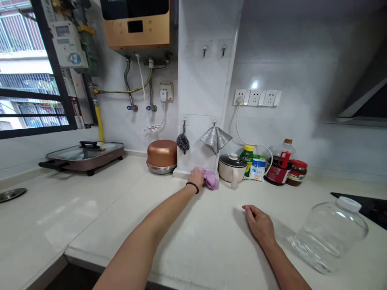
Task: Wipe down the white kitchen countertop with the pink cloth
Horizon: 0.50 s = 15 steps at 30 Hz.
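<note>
My left hand (197, 177) reaches to the foot of the tiled wall pillar and is closed on a purple cloth (211, 179). The cloth is bunched and lies against the pillar's low ledge, spilling onto the counter to the right of the hand. My right hand (260, 224) is over the pale counter (193, 233), its fingers curled in and nothing visible in them. Just right of the cloth stands a small cream electric pot (232, 168) with a glass lid. A large clear plastic bottle (331, 233) with a white cap is to the right of my right hand.
Copper-coloured bowl (162, 153) sits left of the pillar, with an electric pan (86, 156) farther left. A steel scrubber (183, 142) and a silver cloth (215, 139) hang on hooks. Jars (296, 173) and packets (258, 168) stand at the back right, beneath a white cord (237, 125).
</note>
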### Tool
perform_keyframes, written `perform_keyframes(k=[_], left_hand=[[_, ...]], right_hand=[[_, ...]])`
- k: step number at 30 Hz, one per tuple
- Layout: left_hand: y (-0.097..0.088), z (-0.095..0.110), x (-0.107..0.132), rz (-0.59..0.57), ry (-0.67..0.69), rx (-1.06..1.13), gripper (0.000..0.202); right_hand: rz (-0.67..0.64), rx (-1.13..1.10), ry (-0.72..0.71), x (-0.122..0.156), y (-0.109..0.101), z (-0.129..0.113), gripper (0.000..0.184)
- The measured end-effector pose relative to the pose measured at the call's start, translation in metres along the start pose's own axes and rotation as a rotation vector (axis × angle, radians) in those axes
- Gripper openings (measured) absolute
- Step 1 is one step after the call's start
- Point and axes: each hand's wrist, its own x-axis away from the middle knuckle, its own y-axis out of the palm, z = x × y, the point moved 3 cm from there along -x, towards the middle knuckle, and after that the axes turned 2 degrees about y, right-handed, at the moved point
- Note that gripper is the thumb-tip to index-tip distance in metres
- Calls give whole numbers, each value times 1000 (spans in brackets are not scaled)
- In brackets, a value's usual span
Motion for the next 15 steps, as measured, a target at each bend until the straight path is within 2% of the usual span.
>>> perform_keyframes(k=[2,4,7,11,13,15], left_hand=[[-1,2,-5,3,-115,37,36],[0,11,-11,8,-134,55,38],[7,34,-19,11,-95,97,35],[19,59,-22,-10,21,101,27],[22,59,-21,-46,63,80,29],[21,50,-22,-84,55,52,32]], right_hand=[[1,1,1,0,0,-2,45],[4,-5,5,0,0,-3,44],[1,-17,9,-1,-1,-3,42],[9,-17,0,0,-1,-4,41],[15,-17,-4,0,-1,-5,41],[11,-19,-9,1,-1,-6,41]])
